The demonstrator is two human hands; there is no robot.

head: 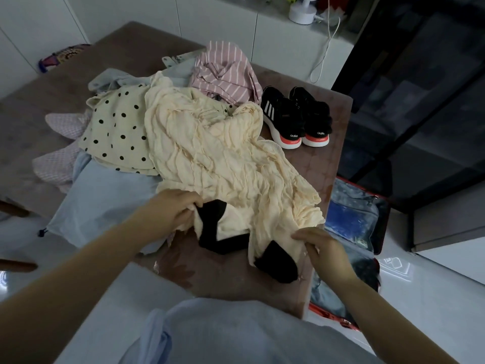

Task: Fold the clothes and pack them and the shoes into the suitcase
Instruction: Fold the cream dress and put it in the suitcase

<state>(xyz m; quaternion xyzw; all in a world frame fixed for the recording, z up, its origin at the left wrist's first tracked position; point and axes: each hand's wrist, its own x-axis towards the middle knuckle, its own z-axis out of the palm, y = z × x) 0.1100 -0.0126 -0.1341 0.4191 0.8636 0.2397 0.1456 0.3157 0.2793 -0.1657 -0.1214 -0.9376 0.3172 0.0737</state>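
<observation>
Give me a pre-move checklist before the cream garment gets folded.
1. Left hand grips the cream garment hem: ok.
2. Right hand grips the same hem: ok.
3. Garment spread flat: not ok, crumpled.
4. Garment clear of other clothes: not ok, it overlaps the polka-dot top.
5. Suitcase open beside the table: ok.
6. Black sneakers clear of the garment: ok, though close to its edge.

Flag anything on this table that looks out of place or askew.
The light blue drawstring bag hangs partly over the table's near-left edge. The clothes are all in an unfolded heap, the cream garment on top. The black sneakers stand neatly paired. Nothing looks damaged.
</observation>
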